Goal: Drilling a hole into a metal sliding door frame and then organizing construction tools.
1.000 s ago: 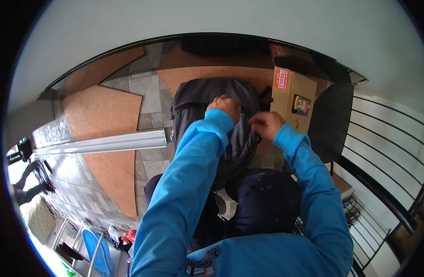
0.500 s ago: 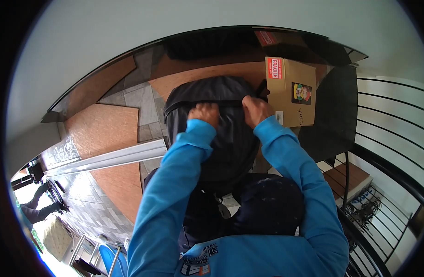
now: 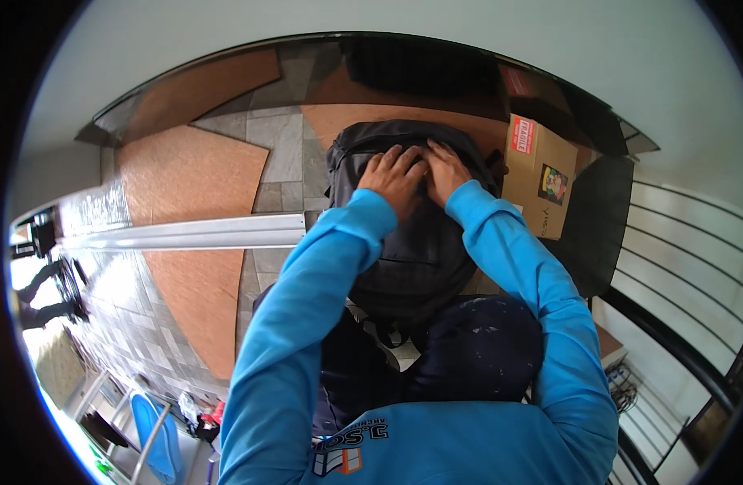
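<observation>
A black backpack [image 3: 416, 263] lies in front of my knees with its upper end away from me. My left hand [image 3: 394, 176] lies on its upper front with the fingers spread over the fabric. Close by on the right, my right hand [image 3: 446, 170] has its fingers bent and pressed together on the bag's fabric near the upper seam. The two hands almost meet at the fingertips. What lies beneath the right fingertips is hidden.
A cardboard box [image 3: 541, 178] with a red label stands right of the backpack. Brown boards [image 3: 194, 174] lie on grey floor tiles. A white metal profile [image 3: 194, 233] runs leftward. Dark glossy panel [image 3: 307, 77] ahead; black railing [image 3: 671, 327] at right.
My left hand has gone from a curled fist to spread fingers, closer to my right hand. My right hand has moved inward from the bag's right side. The view has shifted slightly.
</observation>
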Action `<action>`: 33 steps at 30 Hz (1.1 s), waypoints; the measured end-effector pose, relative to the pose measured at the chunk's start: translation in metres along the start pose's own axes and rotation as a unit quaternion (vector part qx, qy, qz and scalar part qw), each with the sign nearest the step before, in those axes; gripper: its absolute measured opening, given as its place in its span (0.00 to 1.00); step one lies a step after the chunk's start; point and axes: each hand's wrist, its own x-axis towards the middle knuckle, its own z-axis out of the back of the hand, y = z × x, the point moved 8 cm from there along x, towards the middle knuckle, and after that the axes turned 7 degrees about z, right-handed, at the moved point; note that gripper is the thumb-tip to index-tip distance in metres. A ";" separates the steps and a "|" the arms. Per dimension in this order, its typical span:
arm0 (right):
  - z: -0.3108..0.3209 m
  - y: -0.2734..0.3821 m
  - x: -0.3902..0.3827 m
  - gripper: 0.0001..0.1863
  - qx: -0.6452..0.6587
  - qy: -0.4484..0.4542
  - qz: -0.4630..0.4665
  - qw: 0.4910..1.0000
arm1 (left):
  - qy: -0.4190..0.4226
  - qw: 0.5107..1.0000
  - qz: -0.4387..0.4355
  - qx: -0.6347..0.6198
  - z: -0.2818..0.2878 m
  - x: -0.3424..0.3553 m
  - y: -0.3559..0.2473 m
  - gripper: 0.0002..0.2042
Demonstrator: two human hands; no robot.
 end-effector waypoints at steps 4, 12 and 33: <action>-0.010 -0.060 0.020 0.19 0.010 0.141 -0.148 0.979 | 0.184 0.971 0.127 0.081 -0.042 -0.009 0.021 0.15; -0.041 -0.045 0.057 0.10 0.015 0.201 -0.124 0.972 | 0.396 0.909 0.109 0.069 -0.046 -0.026 0.006 0.18; -0.085 -0.016 -0.011 0.36 0.092 0.510 -0.226 0.825 | 0.217 0.922 0.284 0.152 0.014 0.029 0.103 0.13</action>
